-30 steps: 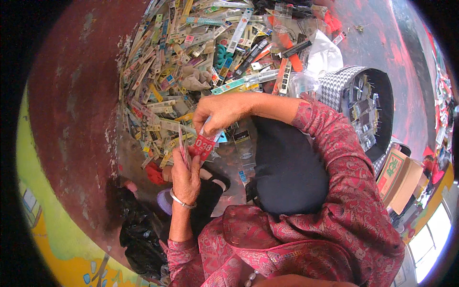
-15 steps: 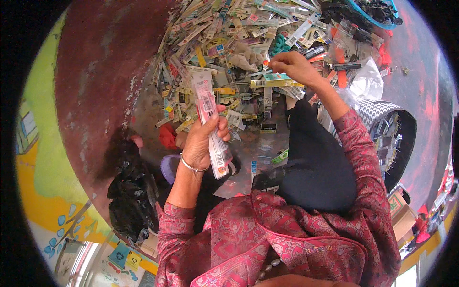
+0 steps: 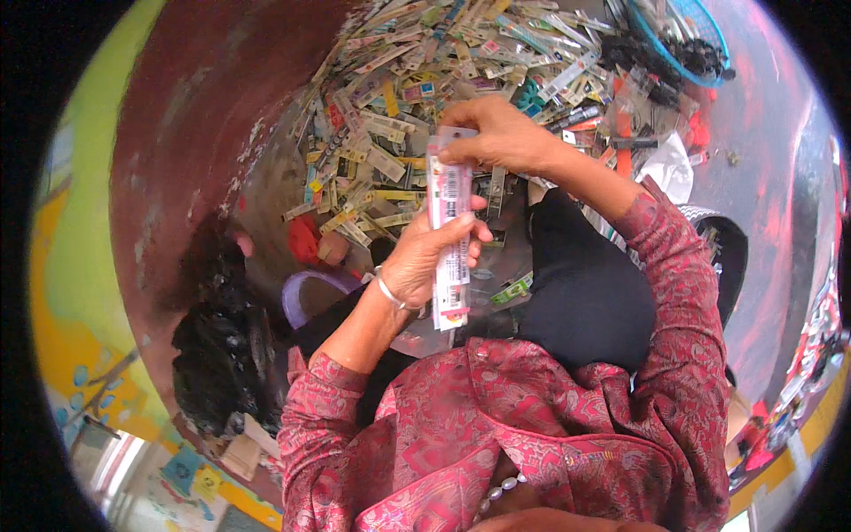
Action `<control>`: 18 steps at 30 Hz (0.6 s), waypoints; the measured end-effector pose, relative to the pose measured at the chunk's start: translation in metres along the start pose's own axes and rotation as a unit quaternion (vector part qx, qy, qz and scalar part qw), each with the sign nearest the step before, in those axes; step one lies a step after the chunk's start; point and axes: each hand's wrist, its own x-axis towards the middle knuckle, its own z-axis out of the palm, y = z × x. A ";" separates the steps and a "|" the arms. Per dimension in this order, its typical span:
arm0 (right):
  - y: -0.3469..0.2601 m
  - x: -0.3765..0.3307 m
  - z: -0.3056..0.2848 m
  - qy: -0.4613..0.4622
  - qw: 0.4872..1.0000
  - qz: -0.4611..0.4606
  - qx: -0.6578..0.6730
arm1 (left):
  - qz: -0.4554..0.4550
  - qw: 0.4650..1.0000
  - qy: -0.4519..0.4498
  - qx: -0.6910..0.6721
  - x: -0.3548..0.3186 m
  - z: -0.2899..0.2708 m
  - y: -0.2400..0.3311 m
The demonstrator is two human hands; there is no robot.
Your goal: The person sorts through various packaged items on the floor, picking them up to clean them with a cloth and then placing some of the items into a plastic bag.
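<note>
My left hand (image 3: pixel 424 257) grips a stack of long, narrow blister packs (image 3: pixel 450 226), held upright in front of my lap. A bangle sits on that wrist. My right hand (image 3: pixel 501 135) reaches in from the right and pinches the top end of the same stack. Behind both hands lies a large heap of similar packaged strips (image 3: pixel 417 80) in white, yellow and pink, spread over the dark red floor. My black skirt (image 3: pixel 581 293) and patterned red sleeves fill the lower part of the view.
A black plastic bag (image 3: pixel 217 355) lies at my left on the floor. A blue basket (image 3: pixel 700 44) with dark items stands at the far right, with a checked bag (image 3: pixel 722 257) next to my right knee. A purple stool edge (image 3: pixel 310 288) shows under my left arm.
My right hand has come back from the heap to the top of the stack held in my left hand. The stack has grown taller than one second ago.
</note>
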 end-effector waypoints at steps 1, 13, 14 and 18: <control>-0.012 -0.006 0.000 -0.023 1.000 0.008 -0.003 | 0.006 1.000 -0.009 -0.003 -0.004 0.001 -0.004; -0.146 -0.039 0.033 0.076 0.996 -0.032 0.027 | 0.294 0.928 -0.034 -0.226 -0.068 -0.029 0.065; -0.148 -0.042 0.043 0.089 0.992 0.001 0.084 | 0.324 0.916 -0.039 -0.234 -0.074 -0.027 0.069; -0.130 -0.043 0.090 0.116 0.898 0.207 0.371 | 0.423 0.874 -0.073 -0.227 -0.094 -0.026 0.073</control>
